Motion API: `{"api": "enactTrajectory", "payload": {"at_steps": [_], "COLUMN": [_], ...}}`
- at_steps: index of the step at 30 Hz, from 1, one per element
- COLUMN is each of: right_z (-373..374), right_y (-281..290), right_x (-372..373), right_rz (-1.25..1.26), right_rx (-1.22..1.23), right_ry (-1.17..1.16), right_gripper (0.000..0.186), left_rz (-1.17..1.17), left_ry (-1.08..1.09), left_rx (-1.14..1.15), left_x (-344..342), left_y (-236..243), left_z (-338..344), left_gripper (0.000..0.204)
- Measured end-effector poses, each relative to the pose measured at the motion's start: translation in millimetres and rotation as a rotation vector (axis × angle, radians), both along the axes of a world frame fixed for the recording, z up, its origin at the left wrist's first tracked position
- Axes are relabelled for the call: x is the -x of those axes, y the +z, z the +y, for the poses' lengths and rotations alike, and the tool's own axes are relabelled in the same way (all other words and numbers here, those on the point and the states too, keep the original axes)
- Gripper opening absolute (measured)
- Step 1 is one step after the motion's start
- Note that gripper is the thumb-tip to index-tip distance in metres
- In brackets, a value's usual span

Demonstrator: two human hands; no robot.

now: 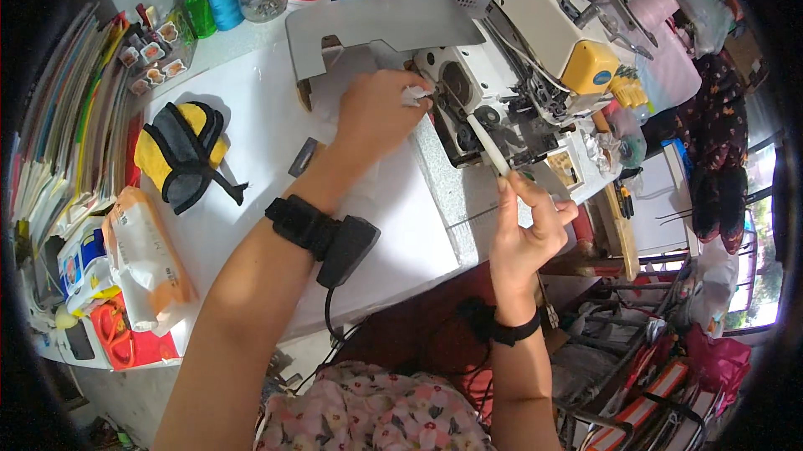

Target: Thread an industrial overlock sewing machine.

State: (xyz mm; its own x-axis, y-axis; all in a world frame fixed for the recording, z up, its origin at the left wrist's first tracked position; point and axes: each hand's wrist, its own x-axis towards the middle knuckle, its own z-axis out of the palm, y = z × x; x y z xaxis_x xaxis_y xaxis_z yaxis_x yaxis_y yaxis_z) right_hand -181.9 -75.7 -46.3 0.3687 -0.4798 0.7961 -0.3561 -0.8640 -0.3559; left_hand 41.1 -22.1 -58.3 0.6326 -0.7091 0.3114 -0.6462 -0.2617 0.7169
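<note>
White rod (488, 141): just above the right fingertips, slim and pale; its lower end is covered by the pinch, its upper end meets the dark works of the machine, and whether a finer tip runs on among them is hard to tell
Rod's long axis: slanted, running from the right thumb and forefinger up and leftward into the machine's uncovered front
Right hand (529, 232): thumb and forefinger closed on the rod's lower end, the other fingers bent and clear of it; forearm rising from the lower edge, wrist nearly straight
White scrap (414, 95): crumpled, between the left fingertips, partly covered by them; cloth or paper, cannot tell
Left hand (378, 116): back of the hand uppermost, fingers curled and gripping the scrap at the machine's left edge; forearm slanting up and rightward, some fingers hidden behind the knuckles
Sewing machine (535, 24): beyond the right fingertips and to the right of the left ones, its inner parts crowded and in shadow
Grey plate (381, 28): beyond the left fingers, broad and curved
Small dark block (306, 156): left of the left wrist, partly covered by the forearm
Black box (348, 251): strapped behind the left wrist, its cable (329, 309) dropping out of sight below the table edge
Yellow-and-black padded piece (186, 150): well left of the left fingers, lying on the white tabletop (393, 242)
</note>
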Motion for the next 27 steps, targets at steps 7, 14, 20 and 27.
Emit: {"api": "enactTrajectory", "payload": {"at_steps": [7,14,20,27], "right_z": [-5,-7,-6,-7], "right_y": [-3,-3,-1,-2], "right_x": [3,2,1,3], "right_rz": [0.007,-0.007,0.007,0.005], "right_rx": [0.012,0.003,0.013,0.004], "right_ry": [0.004,0.008,-0.003,0.016], "right_gripper": [0.013,0.010,0.013,0.013], "left_rz": [-0.050,0.076,0.045,0.033], "left_ry": [0.109,0.062,0.125,0.081], "left_rx": [0.192,0.098,0.199,0.097], "left_x": [3,-12,-8,-7], "left_y": [-10,-22,-15,-12], "left_z": [-7,-10,-2,-4], "left_gripper": [0.036,0.031,0.028,0.019]}}
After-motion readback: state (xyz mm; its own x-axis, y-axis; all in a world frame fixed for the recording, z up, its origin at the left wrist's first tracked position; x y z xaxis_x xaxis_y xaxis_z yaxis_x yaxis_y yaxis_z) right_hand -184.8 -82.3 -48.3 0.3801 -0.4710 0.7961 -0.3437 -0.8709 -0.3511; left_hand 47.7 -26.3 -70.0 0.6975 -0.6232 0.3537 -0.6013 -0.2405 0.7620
